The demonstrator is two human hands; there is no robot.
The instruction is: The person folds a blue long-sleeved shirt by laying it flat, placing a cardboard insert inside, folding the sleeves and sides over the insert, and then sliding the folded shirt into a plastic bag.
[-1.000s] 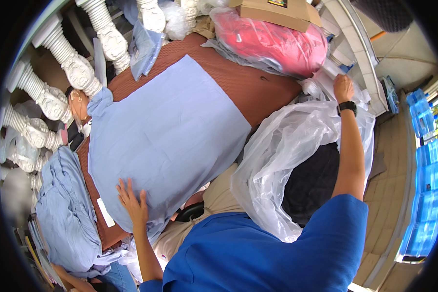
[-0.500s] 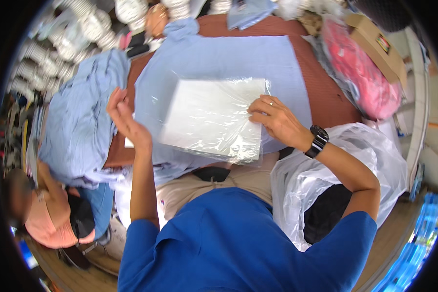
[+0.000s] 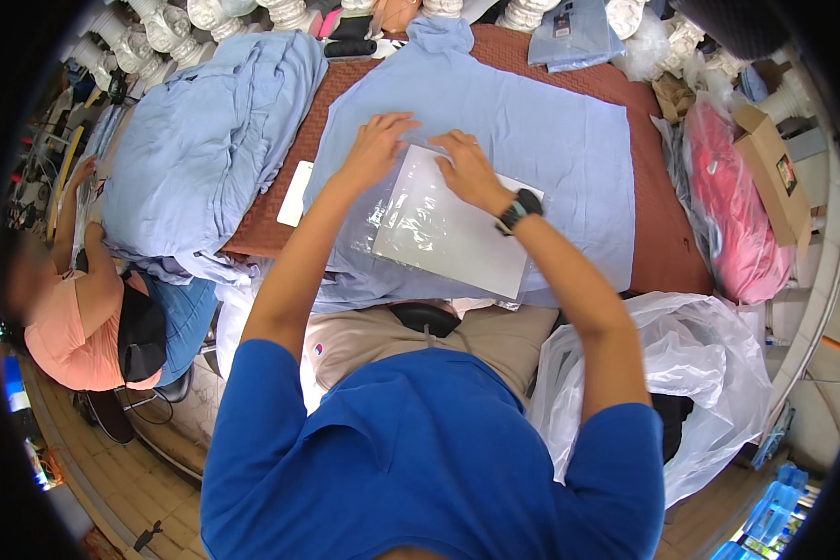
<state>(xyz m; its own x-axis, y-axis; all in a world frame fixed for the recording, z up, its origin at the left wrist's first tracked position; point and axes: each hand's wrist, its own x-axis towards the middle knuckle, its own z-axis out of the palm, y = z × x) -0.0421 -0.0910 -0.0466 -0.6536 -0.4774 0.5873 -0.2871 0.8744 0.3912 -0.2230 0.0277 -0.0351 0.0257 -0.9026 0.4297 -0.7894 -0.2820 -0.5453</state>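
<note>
— Where the view bends at the far left, what do we lose?

— The co-worker (image 3: pixel 93 322) there has a blurred head; in the middle, our right hand (image 3: pixel 476 175) and its watch (image 3: pixel 521 211) cover part of a clear packet (image 3: pixel 453 224); farther right, our blue sleeve (image 3: pixel 616 457) hides some of the black contents (image 3: pixel 672 420) of a large plastic bag (image 3: pixel 719 345).

— And our fingers?

— Our left hand (image 3: pixel 375 151) is at the packet's upper left corner, its fingers too blurred for us to tell whether they pinch the film (image 3: pixel 378 215). On the right hand, thumb and fingers stand apart over the upper edge.

— So the packet lies mostly on our side of the fingertips?

— Yes, aslant on the pale blue cloth (image 3: pixel 569 140). Its film is shiny and wrinkled, with a loose margin at the left, around a flat white sheet (image 3: pixel 481 245) with straight edges.
</note>
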